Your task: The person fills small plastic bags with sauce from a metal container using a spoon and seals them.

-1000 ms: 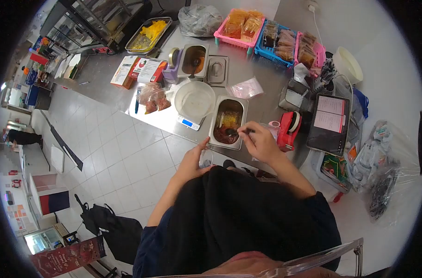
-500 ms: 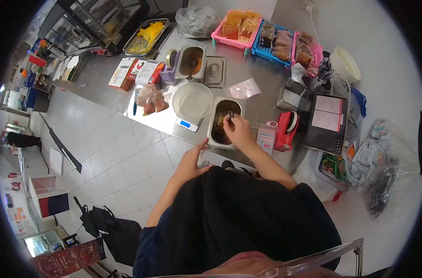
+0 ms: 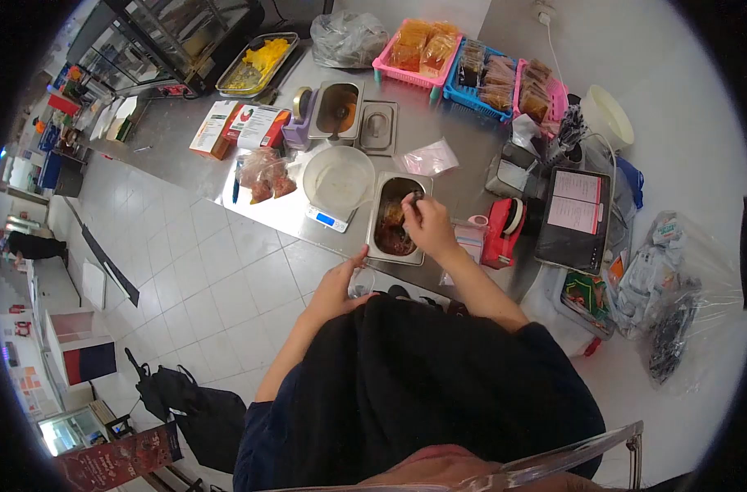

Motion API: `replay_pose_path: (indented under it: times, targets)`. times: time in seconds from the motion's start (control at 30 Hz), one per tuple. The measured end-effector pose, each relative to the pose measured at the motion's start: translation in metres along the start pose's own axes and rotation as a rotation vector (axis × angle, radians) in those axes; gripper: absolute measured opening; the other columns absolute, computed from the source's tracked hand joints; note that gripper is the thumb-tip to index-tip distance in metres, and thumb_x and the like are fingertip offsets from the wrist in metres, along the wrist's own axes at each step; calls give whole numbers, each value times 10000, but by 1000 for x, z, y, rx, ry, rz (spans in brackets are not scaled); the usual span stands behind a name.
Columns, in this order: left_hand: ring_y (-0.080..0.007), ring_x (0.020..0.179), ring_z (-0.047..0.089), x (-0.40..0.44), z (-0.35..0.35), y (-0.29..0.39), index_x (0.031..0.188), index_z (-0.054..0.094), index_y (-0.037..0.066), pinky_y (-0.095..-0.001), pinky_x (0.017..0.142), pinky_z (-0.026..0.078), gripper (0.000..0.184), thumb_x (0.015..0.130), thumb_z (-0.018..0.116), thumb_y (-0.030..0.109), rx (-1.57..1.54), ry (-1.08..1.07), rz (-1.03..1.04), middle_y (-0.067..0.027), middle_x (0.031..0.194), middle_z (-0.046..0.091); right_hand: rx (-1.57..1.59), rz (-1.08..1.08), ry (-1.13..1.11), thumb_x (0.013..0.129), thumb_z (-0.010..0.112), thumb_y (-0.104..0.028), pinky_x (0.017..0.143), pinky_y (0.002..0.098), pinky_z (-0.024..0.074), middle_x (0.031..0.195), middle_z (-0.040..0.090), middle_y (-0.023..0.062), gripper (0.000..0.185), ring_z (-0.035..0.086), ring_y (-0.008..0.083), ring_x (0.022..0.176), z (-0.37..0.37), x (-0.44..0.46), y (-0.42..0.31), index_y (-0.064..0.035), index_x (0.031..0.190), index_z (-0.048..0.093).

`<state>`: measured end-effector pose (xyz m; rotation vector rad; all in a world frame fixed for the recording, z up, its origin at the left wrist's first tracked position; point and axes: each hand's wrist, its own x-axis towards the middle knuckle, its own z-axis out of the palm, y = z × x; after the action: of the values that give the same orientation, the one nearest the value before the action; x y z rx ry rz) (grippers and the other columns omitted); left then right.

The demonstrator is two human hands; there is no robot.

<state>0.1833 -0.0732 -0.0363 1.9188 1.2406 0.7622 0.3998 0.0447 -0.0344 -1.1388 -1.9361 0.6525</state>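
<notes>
My right hand [image 3: 429, 225] is closed round the dark handle of a utensil [image 3: 414, 199], whose lower end goes down into a steel pan [image 3: 376, 239] of reddish-brown food. At the pan's near left corner, my left hand [image 3: 340, 287] curls round a small clear cup [image 3: 360, 284], its fingertips by the pan's rim. Left of the pan, a round translucent container [image 3: 338, 178] rests on a white digital scale [image 3: 327, 220]. Behind it is a second steel pan [image 3: 338, 111] with orange-brown contents and a dark ladle, beside a steel lid [image 3: 378, 129].
Bagged minced food [image 3: 266, 175] and boxes [image 3: 254, 125] lie left. Pink [image 3: 411, 74] and blue [image 3: 477, 99] baskets of packets stand at the back. On the right are a red tape dispenser [image 3: 500, 234] and a tablet [image 3: 572, 220]. A person [image 3: 35, 245] is far left.
My right hand has moved up and back over the pan with the utensil, now more upright. My left hand keeps its hold on the cup. The view has shifted slightly.
</notes>
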Motion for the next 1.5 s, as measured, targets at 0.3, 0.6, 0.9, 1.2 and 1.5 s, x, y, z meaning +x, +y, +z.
replay_pose_path:
  times: [0.3,0.6,0.9,1.2,1.5]
  targets:
    - [-357,1082,578,-3,3,-7,1440,320,59,-404,933,460,921,684,823,216,-59,-21,-16,-196,1257,555,464,354,137,917,563,-73,536,338,526,875,643,165,179,678,255,640,17,-33,10,38,778,575]
    - [-350,1116,563,-2,2,-5,1411,346,41,-403,952,455,884,675,819,167,-89,-48,-60,-155,1412,447,497,122,204,947,533,-52,559,266,537,868,628,105,100,699,187,694,12,-63,-4,45,935,556]
    - [-335,1160,538,0,-2,-6,1347,412,17,-411,984,422,805,679,824,199,-105,26,9,-169,1370,487,986,725,638,984,480,-140,613,366,586,802,578,104,120,628,212,640,-3,-60,53,-22,1007,481]
    - [-262,1010,593,9,-15,-6,1214,537,33,-368,899,453,713,631,870,276,-44,296,-81,-127,1086,627,770,646,533,989,486,-159,611,337,585,834,552,76,135,619,184,657,-1,-70,55,-25,1000,474]
    - [-228,923,624,28,-23,-6,1146,559,13,-336,854,473,642,625,873,219,-106,354,-9,-94,953,663,566,624,593,990,479,-149,586,296,588,847,551,79,138,624,166,689,6,-66,49,-11,1004,478]
